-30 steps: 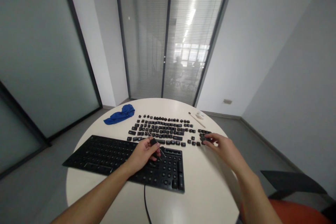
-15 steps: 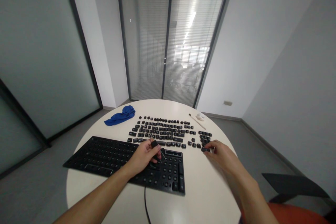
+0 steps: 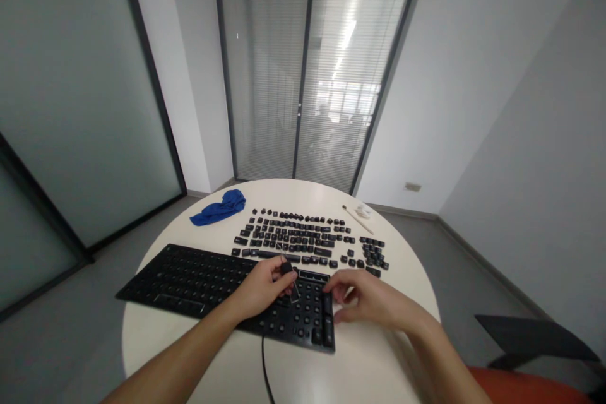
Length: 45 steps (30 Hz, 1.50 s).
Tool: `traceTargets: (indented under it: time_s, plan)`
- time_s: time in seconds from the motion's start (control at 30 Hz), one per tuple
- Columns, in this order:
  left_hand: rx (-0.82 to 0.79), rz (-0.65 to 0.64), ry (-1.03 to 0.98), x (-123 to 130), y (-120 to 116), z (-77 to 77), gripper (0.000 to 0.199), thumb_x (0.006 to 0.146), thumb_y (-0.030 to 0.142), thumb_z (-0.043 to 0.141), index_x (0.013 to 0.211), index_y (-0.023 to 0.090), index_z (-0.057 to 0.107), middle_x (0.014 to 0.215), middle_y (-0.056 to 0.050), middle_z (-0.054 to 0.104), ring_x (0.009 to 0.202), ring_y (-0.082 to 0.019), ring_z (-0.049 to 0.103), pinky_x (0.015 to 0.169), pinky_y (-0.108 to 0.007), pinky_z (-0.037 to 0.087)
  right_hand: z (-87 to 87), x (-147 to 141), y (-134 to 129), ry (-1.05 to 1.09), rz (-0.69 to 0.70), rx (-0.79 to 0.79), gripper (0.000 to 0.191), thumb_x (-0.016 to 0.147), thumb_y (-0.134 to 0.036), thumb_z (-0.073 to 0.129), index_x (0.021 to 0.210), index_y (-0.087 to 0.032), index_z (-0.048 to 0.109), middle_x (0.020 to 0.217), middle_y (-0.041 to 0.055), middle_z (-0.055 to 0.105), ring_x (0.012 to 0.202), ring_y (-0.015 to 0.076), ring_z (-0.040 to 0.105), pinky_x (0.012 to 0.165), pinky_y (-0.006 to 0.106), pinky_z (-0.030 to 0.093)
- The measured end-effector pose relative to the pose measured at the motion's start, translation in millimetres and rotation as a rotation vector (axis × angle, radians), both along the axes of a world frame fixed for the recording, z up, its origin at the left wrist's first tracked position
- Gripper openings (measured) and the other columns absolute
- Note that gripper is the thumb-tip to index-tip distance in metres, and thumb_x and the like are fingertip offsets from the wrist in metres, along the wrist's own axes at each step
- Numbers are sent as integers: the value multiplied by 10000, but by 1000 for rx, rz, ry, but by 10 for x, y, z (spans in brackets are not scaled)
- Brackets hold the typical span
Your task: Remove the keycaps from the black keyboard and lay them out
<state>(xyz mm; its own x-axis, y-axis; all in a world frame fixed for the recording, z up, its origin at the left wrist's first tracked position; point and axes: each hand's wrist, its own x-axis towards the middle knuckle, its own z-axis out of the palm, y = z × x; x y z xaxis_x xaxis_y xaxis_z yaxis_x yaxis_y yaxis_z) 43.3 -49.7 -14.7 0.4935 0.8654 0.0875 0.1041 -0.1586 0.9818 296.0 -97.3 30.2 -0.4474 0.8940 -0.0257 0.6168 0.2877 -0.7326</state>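
Note:
In my left hand is a wire keycap puller with a black handle, held between thumb and fingers. Its wire end hangs over the number pad of a black keyboard. Most keycaps are off the keyboard, and bare switches show; a few caps remain along its right edge. At that edge is my right hand, its thumb and index finger apart, with the fingertips close to or touching the tall keys. No loose cap shows in it. Beyond the keyboard, removed keycaps lie in rows.
A blue cloth lies at the table's far left. At the far right are a thin brush and small white items. A black cable runs off the keyboard's near side across the white round table. A chair stands at right.
My right hand has let go of a long keycap at the right-hand group and moved left to the keyboard's edge. My left hand with the puller has shifted slightly right.

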Motion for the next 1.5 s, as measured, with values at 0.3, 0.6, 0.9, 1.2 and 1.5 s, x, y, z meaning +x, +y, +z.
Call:
traceTargets:
  time_s: [0.3, 0.6, 0.9, 1.2, 1.5]
  plan:
    - [109, 20, 71, -49, -70, 93, 232, 841, 367, 656, 808, 139, 635, 679, -21, 643, 626, -168, 635, 595, -250, 489, 36, -252, 252, -47, 190, -54, 273, 645, -251, 816, 908, -211, 756, 678, -29, 635, 597, 123, 570, 529, 213, 406]
    - [193, -96, 213, 26, -193, 36, 223, 853, 339, 649, 815, 128, 708, 704, -50, 716, 619, -173, 640, 565, -238, 457, -307, -372, 357, 91, 169, 115, 117, 789, -220, 632, 754, -166, 730, 621, -23, 570, 545, 95, 478, 504, 200, 349]
    - [40, -135, 36, 57, -199, 16, 212, 856, 344, 648, 852, 135, 689, 737, -52, 721, 674, -177, 670, 650, -260, 508, -304, -366, 308, 116, 173, 158, 120, 803, -199, 606, 754, -166, 711, 661, -13, 584, 575, 104, 489, 534, 206, 370]
    - [126, -168, 141, 39, -221, 56, 175, 859, 302, 629, 850, 141, 696, 743, -47, 718, 671, -177, 650, 634, -250, 482, -301, -381, 295, 110, 159, 182, 117, 769, -144, 609, 759, -172, 722, 673, -13, 584, 593, 110, 500, 549, 208, 387]
    - [347, -155, 303, 12, -294, 123, 155, 848, 293, 640, 838, 151, 701, 736, -36, 694, 642, -165, 612, 586, -226, 429, -320, -383, 299, 96, 172, 191, 127, 790, -155, 598, 769, -172, 723, 665, -15, 574, 579, 105, 487, 535, 203, 374]
